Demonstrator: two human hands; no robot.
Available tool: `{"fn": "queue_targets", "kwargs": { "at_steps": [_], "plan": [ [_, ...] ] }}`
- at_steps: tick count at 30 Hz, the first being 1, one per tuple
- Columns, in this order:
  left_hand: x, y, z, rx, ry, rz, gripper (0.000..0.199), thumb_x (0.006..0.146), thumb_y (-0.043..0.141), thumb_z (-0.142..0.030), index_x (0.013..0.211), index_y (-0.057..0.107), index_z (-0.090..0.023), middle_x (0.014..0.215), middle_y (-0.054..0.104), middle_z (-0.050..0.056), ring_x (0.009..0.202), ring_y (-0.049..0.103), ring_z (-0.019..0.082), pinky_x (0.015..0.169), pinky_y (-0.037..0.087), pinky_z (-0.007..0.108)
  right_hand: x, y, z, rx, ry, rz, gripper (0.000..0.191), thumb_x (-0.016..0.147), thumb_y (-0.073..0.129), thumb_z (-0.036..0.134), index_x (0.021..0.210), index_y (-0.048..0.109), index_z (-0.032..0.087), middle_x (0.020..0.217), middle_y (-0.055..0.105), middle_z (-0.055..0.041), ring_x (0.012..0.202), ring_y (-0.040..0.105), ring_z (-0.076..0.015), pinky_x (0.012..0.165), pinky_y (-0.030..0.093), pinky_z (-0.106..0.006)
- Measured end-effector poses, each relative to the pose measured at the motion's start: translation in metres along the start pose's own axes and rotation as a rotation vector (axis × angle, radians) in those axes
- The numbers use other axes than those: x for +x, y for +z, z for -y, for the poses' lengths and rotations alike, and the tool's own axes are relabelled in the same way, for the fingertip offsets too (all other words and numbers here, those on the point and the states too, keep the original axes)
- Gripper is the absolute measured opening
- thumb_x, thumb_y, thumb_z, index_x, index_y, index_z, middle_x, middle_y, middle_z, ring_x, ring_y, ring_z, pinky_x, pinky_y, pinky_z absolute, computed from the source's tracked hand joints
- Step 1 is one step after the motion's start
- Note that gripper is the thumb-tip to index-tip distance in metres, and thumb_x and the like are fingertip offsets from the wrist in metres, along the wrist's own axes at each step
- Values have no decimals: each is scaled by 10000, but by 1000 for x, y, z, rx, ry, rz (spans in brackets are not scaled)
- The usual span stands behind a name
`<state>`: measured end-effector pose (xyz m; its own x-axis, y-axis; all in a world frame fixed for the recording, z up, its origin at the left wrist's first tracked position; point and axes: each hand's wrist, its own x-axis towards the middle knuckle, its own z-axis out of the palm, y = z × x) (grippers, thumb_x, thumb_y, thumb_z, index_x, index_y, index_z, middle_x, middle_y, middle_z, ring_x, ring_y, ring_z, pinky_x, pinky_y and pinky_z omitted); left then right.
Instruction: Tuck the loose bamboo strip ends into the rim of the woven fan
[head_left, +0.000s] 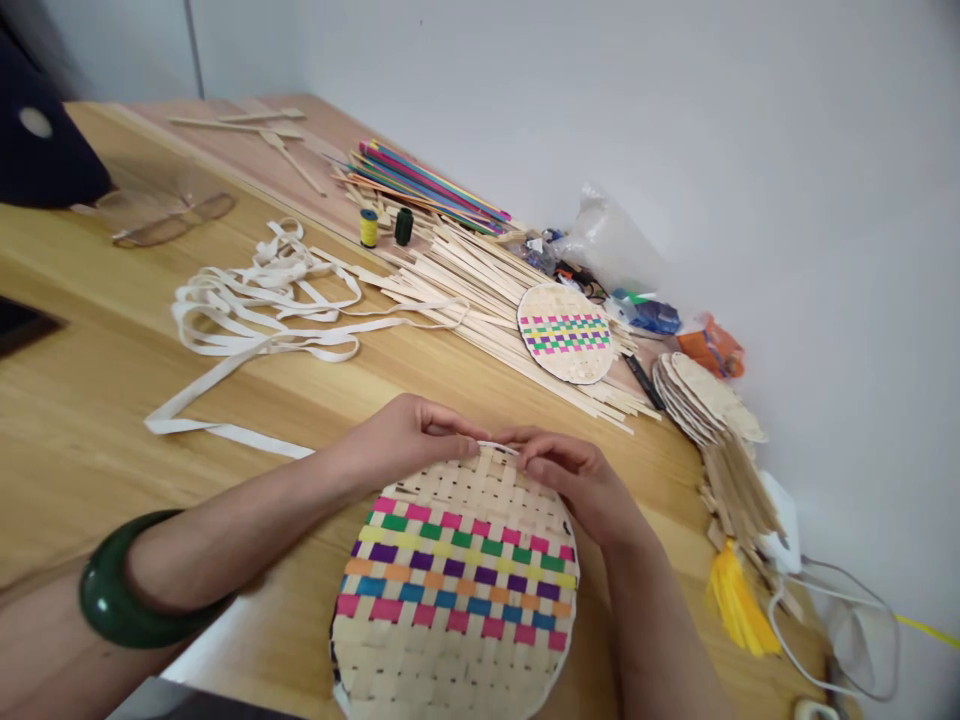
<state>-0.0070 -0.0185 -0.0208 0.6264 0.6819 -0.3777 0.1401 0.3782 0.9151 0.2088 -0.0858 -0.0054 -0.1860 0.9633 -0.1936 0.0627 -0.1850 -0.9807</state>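
Observation:
An oval panel woven from bamboo strips (457, 580), crossed by pink, green, yellow, purple, orange and blue bands, is held tilted up in front of me. My left hand (420, 435) pinches its top rim between thumb and fingers. Just to the right, my right hand (566, 470) closes on the same rim, with a white edging strip (497, 447) showing between the two. White edging also runs down the panel's right side. A long white fabric tape (225, 375) lies in loose loops at left and passes behind my left forearm.
Behind the panel lie many pale bamboo strips (465, 300), a smaller woven oval (566, 333), coloured strips (427, 185) and thread spools (368, 228). Glasses (172, 222) rest at far left. Stacked fan pieces (709, 400), a yellow tassel (739, 600) and a white cable (795, 660) are at right.

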Motion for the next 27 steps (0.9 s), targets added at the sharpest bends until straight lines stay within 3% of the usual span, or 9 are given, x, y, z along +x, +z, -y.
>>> {"fn": "queue_targets", "kwargs": {
  "at_steps": [5,7,10,15,23,27],
  "plan": [
    [1,-6,-3,134,24,45,423,767,645,-545,943,761,-178,768,729,23,502,494,92,435,325,196,-2,-1,1,-226,78,108,162,807,688,357,803,721,198,816,674,-27,727,561,-139,639,416,-258],
    [1,-9,-5,150,14,19,472,774,617,-573,940,755,-154,771,721,38,446,421,71,401,274,199,-3,-1,2,-237,75,122,174,801,691,363,796,716,191,822,672,-27,717,549,-131,625,404,-250],
    [1,-12,-10,205,32,-45,469,773,618,-560,896,759,-130,783,723,61,463,417,71,427,299,200,-3,-3,2,-240,70,112,171,799,691,358,795,711,188,824,674,-23,710,549,-122,626,404,-242],
    [-3,-17,-17,462,112,-92,425,804,577,-543,842,782,-173,681,696,8,419,329,64,398,217,213,0,-5,-2,-255,46,-6,167,778,699,354,791,699,188,826,688,-22,749,581,-138,675,436,-251],
    [-6,-27,-22,515,275,-189,338,720,652,-501,644,759,-190,692,727,25,650,602,180,533,413,220,5,-8,-11,-229,-8,-131,210,761,706,393,784,692,185,809,682,-11,736,585,-149,676,448,-265],
    [-3,-31,-15,566,348,-216,349,771,622,-512,796,785,-204,866,763,38,859,655,241,714,480,262,6,-11,-16,-212,-48,-180,212,776,700,399,795,689,188,805,669,-1,713,566,-135,654,423,-253]
  ]
}}
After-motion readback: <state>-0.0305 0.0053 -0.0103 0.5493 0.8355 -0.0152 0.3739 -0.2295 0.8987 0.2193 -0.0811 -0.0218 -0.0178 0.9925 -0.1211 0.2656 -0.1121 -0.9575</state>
